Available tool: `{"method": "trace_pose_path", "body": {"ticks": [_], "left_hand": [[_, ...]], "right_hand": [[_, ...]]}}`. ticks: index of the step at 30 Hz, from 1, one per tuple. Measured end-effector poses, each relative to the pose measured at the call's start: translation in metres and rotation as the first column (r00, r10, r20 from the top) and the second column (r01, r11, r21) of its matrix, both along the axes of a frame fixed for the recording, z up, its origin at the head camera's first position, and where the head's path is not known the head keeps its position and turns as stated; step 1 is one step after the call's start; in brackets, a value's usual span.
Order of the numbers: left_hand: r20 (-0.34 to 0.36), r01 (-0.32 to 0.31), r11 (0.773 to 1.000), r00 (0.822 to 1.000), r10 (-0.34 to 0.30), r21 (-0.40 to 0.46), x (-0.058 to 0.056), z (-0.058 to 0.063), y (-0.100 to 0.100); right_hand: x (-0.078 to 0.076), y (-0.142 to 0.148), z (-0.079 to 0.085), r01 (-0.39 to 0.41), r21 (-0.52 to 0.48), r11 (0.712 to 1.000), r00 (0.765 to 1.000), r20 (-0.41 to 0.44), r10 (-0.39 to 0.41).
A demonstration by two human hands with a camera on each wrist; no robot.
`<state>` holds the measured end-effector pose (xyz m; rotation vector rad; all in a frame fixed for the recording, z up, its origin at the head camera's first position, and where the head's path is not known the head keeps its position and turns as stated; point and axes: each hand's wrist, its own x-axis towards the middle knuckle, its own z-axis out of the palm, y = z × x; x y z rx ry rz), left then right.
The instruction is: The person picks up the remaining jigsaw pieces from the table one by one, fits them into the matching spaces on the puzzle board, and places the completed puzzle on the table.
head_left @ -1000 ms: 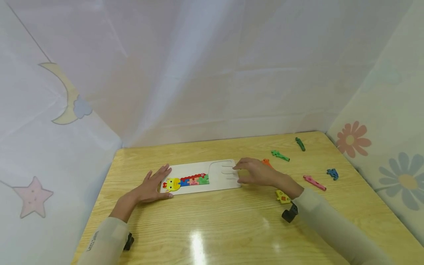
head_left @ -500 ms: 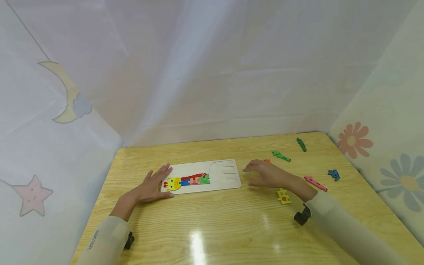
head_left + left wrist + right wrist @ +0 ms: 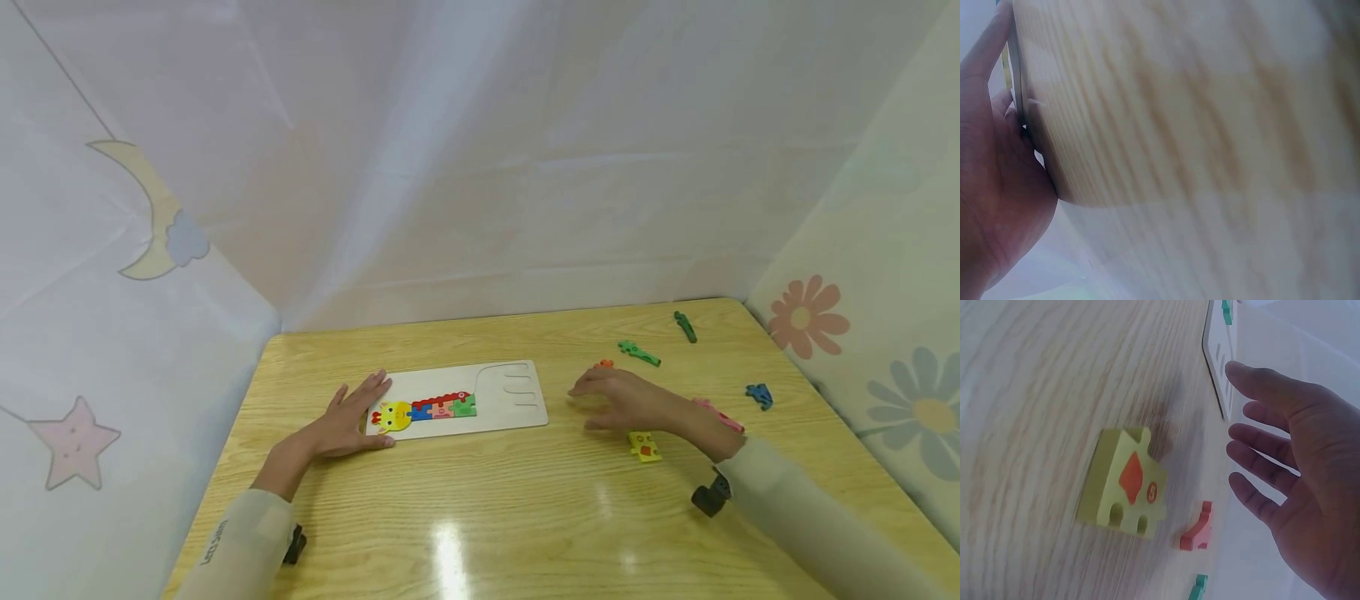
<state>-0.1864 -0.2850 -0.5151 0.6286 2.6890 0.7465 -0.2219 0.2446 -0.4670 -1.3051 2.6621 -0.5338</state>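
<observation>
A white puzzle board (image 3: 506, 400) lies flat on the table. In its left half sit a yellow giraffe head (image 3: 393, 416) and a row of blue, pink and green pieces with a red mane strip along the top. My left hand (image 3: 348, 423) rests over the board's left end, fingers toward the far edge and thumb along the near one. To the right of the board, my right hand (image 3: 630, 400) hovers with loosely bent fingers, holding nothing. Closest to it are a yellow puzzle piece (image 3: 1129, 484) with an orange diamond and an orange piece (image 3: 1197, 531).
Farther right on the wooden table (image 3: 480, 508) lie a light green piece (image 3: 640, 353), a dark green piece (image 3: 685, 327), a blue piece (image 3: 759, 396) and a pink piece (image 3: 723, 415) partly behind the right forearm. Fabric walls (image 3: 480, 208) stand behind the table and at both sides.
My right hand has left the board's right end and moved right, toward the loose yellow and orange pieces. My left hand and the board stay about where they were.
</observation>
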Motion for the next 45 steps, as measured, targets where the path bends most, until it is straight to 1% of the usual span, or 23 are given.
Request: {"method": "trace_pose_path", "body": {"ticks": [5,8,12,20,24,27,31,35,42,45], "left_hand": [[-0.006,-0.002,1.0,1.0,0.002,-0.004,-0.001,-0.002,0.0],[-0.004,0.0,1.0,1.0,0.0,-0.005,-0.001,-0.001,0.0],[0.0,0.001,1.0,1.0,-0.001,-0.008,-0.001,-0.001,-0.001],[-0.005,-0.003,1.0,1.0,0.003,-0.006,0.0,-0.001,-0.001],[-0.008,0.003,1.0,1.0,-0.003,-0.009,0.0,-0.001,0.0],[-0.011,0.007,1.0,1.0,-0.007,-0.015,0.0,-0.001,0.0],[-0.01,0.005,1.0,1.0,-0.006,-0.016,0.0,0.0,0.0],[-0.008,0.003,1.0,1.0,-0.003,-0.014,0.0,0.001,0.0],[0.0,0.002,1.0,1.0,-0.002,-0.013,0.001,0.003,0.001],[-0.002,0.0,1.0,1.0,0.0,-0.013,0.001,0.003,0.002]], "right_hand": [[0.004,0.01,0.003,0.013,0.019,1.0,1.0,0.015,-0.013],[0.006,0.017,0.003,0.033,0.037,0.999,0.999,0.035,-0.034],[0.008,0.027,0.001,0.036,0.042,0.998,0.998,0.05,-0.038],[0.013,0.038,-0.001,0.004,0.042,0.999,0.999,0.052,-0.007],[0.016,0.043,0.0,-0.007,0.068,0.998,0.999,0.037,0.004],[0.019,0.048,0.001,-0.012,0.085,0.996,0.999,0.039,0.008],[0.021,0.054,0.001,-0.016,0.091,0.996,0.998,0.063,0.011],[0.022,0.06,-0.001,-0.026,0.097,0.995,0.998,0.06,0.02],[0.024,0.07,-0.007,-0.056,0.056,0.997,0.998,0.029,0.054],[0.025,0.073,-0.008,-0.062,0.039,0.997,0.997,0.042,0.06]]}}
